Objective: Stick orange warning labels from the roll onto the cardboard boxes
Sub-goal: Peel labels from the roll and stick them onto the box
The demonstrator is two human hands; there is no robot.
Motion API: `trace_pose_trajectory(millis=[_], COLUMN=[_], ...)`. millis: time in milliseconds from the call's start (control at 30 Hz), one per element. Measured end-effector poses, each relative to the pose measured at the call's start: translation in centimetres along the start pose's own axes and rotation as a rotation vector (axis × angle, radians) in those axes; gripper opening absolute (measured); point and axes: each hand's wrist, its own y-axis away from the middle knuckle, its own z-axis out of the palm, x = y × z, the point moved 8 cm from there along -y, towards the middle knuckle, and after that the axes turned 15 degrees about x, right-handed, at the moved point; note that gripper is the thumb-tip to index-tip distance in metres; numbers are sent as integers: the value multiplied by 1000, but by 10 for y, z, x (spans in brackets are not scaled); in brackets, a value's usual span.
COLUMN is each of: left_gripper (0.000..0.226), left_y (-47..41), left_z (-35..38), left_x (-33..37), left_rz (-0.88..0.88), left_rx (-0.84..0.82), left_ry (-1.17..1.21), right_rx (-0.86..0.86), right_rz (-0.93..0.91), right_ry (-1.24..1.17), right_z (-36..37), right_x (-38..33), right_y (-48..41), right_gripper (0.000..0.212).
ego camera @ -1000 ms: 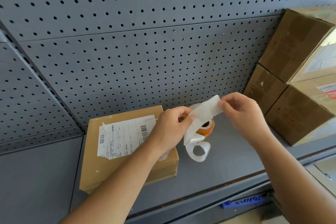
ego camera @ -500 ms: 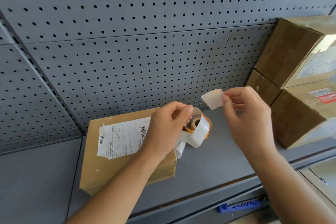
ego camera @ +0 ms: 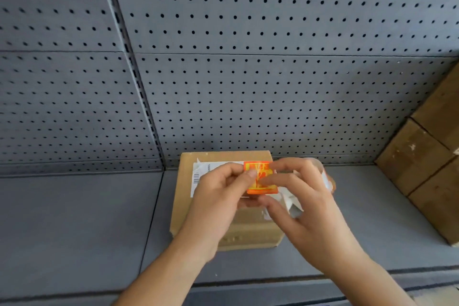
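Observation:
A flat cardboard box point(ego camera: 248, 228) with a white shipping label point(ego camera: 211, 169) lies on the grey shelf. Just above its top, both hands hold one orange warning label point(ego camera: 260, 179), printed side up. My left hand point(ego camera: 218, 199) pinches the label's left edge with the thumb on top. My right hand point(ego camera: 300, 196) pinches its right side with its fingertips. The label roll point(ego camera: 331, 182) shows only as an orange rim behind my right hand. A strip of white backing paper point(ego camera: 293, 207) hangs beneath that hand. Whether a hand also holds the roll is hidden.
Stacked cardboard boxes point(ego camera: 427, 156) stand at the right end of the grey shelf point(ego camera: 74, 226). A grey pegboard wall point(ego camera: 248, 82) rises directly behind the box. The shelf's front edge point(ego camera: 248, 283) runs below my wrists.
My right hand carried the peeled label left over the flat box. My left hand came up and took its other edge. The label now shows its orange face, and the view swung left.

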Motion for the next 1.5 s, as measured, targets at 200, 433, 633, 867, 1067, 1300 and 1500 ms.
trace_pose_trajectory(millis=[200, 433, 633, 867, 1067, 1300, 1500], left_gripper=[18, 18, 6, 35, 36, 34, 34], left_y=[0, -11, -47, -96, -115, -121, -123], left_z=[-53, -84, -110, -123, -120, -116, -113], left_x=[2, 3, 18, 17, 4, 1, 3], left_rz=[-60, -59, 192, 237, 233, 258, 294], left_rx=[110, 149, 261, 349, 334, 313, 272], left_ry=[-16, -16, -380, -536, -661, -758, -874], right_rx=[-8, -71, -84, -162, -241, -285, -297], right_rz=[630, 725, 633, 578, 532, 446, 417], right_ry=[-598, -677, -503, -302, -126, 10, 34], right_z=[37, 81, 112, 152, 174, 179, 182], right_x=[4, -7, -8, 10, 24, 22, 21], right_y=[-2, -22, -44, -64, -71, -74, -74], right_gripper=[26, 21, 16, 33, 23, 16, 15])
